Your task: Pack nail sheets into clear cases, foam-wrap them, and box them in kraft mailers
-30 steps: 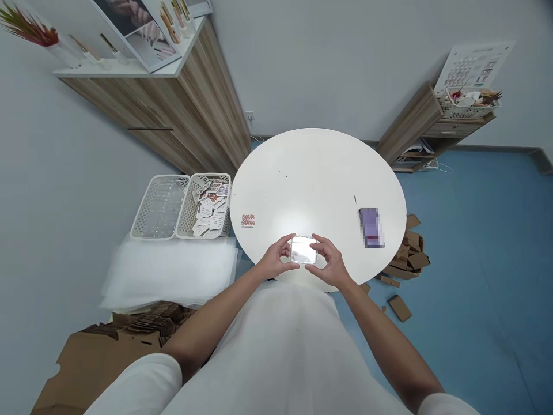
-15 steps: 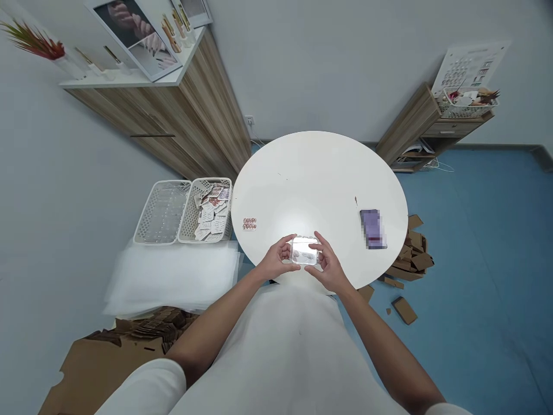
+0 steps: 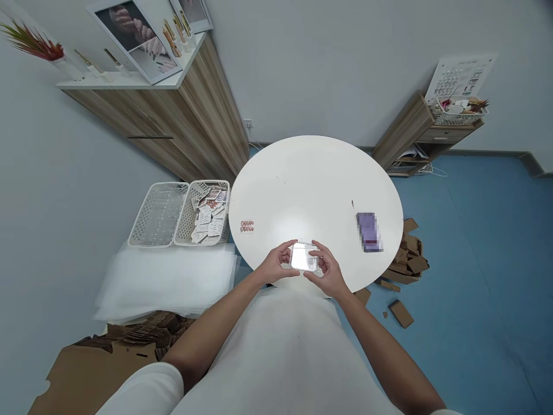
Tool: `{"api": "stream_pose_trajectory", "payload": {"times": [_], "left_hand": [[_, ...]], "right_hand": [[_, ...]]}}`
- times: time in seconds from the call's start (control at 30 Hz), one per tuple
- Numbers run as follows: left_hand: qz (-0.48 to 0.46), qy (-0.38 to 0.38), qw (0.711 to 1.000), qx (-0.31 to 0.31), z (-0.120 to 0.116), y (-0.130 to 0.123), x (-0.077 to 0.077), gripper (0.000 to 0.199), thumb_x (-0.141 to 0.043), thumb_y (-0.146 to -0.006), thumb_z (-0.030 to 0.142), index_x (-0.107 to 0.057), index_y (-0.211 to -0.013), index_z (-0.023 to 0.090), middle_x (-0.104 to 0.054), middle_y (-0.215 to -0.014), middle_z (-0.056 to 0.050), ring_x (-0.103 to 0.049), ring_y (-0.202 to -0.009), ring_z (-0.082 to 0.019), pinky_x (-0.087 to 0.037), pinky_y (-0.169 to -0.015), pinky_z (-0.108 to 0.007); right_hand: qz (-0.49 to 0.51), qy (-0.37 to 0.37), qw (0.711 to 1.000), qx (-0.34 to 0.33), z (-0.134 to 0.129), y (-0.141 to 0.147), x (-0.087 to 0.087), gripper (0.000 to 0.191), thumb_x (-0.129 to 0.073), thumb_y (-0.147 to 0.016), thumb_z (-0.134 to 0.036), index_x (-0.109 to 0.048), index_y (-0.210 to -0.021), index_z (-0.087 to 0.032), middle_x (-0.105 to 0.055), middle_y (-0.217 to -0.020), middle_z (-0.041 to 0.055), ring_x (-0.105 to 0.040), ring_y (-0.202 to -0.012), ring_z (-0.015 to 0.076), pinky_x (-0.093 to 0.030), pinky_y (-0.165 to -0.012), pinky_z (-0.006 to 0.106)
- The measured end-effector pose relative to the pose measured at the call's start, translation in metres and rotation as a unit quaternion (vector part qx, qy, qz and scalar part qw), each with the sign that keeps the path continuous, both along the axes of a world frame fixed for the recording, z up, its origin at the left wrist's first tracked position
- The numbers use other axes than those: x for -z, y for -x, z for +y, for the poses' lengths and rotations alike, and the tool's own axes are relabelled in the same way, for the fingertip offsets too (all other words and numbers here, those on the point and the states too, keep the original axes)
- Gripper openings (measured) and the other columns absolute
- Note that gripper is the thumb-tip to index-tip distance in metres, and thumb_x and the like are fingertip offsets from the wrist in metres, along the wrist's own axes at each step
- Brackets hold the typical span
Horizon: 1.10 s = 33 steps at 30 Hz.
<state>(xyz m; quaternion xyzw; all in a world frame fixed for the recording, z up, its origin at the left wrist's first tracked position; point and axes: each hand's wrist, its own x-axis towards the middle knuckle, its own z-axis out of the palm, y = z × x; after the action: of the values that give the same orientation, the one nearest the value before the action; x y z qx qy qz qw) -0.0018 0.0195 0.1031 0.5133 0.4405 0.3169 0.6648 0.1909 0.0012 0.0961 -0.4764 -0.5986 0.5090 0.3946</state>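
A small clear plastic box (image 3: 304, 257) with a bright glare on its face is held between both hands over the near edge of the white table. My left hand (image 3: 276, 264) grips its left side, fingers bent and thumb along the bottom. On the right side my right hand (image 3: 327, 269) has its thumb below and its fingers on the top edge and face. The glare hides what the box may contain. To the left on the table lies a small sheet of red-patterned nail pieces (image 3: 247, 226).
A purple, pixelated item (image 3: 369, 232) lies on the right of the round white table (image 3: 319, 173). Left of the table are a basket of cards (image 3: 208, 216), a basket of clear boxes (image 3: 159, 214) and stacked translucent sheets (image 3: 168, 279). Cardboard boxes (image 3: 408, 256) lie on the floor at right.
The view has shifted slightly. Both hands still hold the clear box, and the glare on its face now looks larger, as if it has tilted a little.
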Motion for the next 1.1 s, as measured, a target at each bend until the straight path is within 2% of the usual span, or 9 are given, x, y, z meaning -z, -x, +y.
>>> {"api": "stream_pose_trajectory", "payload": {"times": [0.3,0.63,0.93,1.1], "left_hand": [[-0.004,0.007,1.000,0.013,-0.005,-0.005,-0.002,0.086,-0.077,-0.055,0.025,-0.035,-0.129,0.024,-0.054,-0.090,-0.002,-0.053,-0.083,-0.014,-0.043,-0.080,-0.034],[-0.013,-0.004,1.000,0.008,-0.003,-0.005,-0.006,0.085,-0.076,-0.056,0.026,-0.034,-0.130,0.024,-0.052,-0.086,-0.001,-0.053,-0.081,-0.013,-0.044,-0.078,-0.032],[-0.013,-0.012,1.000,0.016,0.000,-0.008,-0.004,0.082,-0.075,-0.059,0.025,-0.033,-0.130,0.024,-0.052,-0.091,-0.002,-0.053,-0.082,-0.013,-0.044,-0.077,-0.032],[-0.037,0.007,0.999,0.010,-0.002,-0.010,-0.003,0.082,-0.076,-0.057,0.022,-0.035,-0.128,0.022,-0.054,-0.090,-0.003,-0.054,-0.080,-0.013,-0.045,-0.073,-0.029]], "right_hand": [[-0.061,-0.060,0.996,-0.012,0.003,-0.012,-0.008,0.045,-0.072,-0.057,-0.030,-0.056,-0.099,-0.025,-0.046,-0.123,0.0109,-0.045,-0.114,0.0283,-0.049,-0.074,0.037],[-0.052,-0.057,0.997,-0.015,0.008,-0.010,-0.007,0.045,-0.073,-0.057,-0.030,-0.055,-0.098,-0.025,-0.045,-0.122,0.0111,-0.047,-0.110,0.0277,-0.049,-0.071,0.036],[-0.039,-0.035,0.999,-0.002,0.008,-0.012,-0.007,0.045,-0.074,-0.056,-0.030,-0.055,-0.096,-0.025,-0.043,-0.123,0.0116,-0.052,-0.102,0.0258,-0.048,-0.067,0.035],[-0.019,-0.054,0.998,0.010,0.012,-0.011,-0.013,0.042,-0.073,-0.056,-0.033,-0.056,-0.094,-0.025,-0.048,-0.115,0.0107,-0.053,-0.098,0.0245,-0.048,-0.065,0.033]]}}
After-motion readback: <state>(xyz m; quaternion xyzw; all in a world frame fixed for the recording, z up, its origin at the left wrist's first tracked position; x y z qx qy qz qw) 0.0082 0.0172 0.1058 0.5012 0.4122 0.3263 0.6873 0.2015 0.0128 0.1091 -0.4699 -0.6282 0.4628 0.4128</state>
